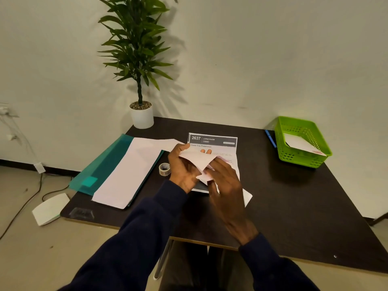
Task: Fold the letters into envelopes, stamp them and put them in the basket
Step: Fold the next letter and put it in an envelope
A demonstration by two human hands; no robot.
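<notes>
Dark sleeves (134,238) reach in; both hands work a white envelope (198,159) just above the printed sheet (213,141).
It looks light, thin and floppy and likely creases easily, so it is best held by its edges. The left hand (182,164) grips its upper edge, thumb in front and fingers curled behind. The right hand (225,183) touches its lower corner; blur hides whether it pinches.
</notes>
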